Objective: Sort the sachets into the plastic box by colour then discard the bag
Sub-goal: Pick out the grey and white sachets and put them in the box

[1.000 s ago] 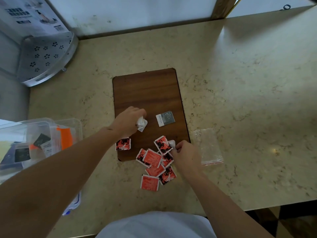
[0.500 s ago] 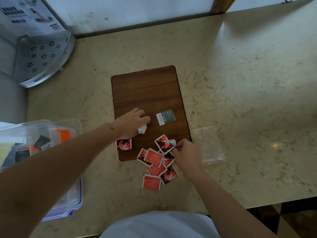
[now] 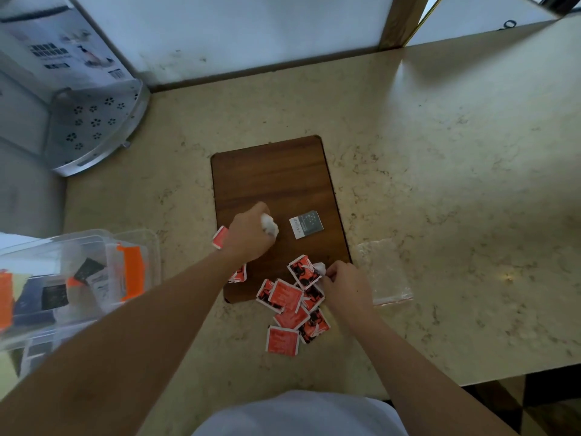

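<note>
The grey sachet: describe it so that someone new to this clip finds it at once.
Start at the dark wooden board in the middle of the stone counter. The grey sachet lies flat on its right half, beside the left hand. It is the only grey-and-white one; the pile nearby is all orange.

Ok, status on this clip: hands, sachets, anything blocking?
Left hand grips white sachets; right hand pinches one at the red pile. Grey sachet lies on board. Nothing blocking.
</note>
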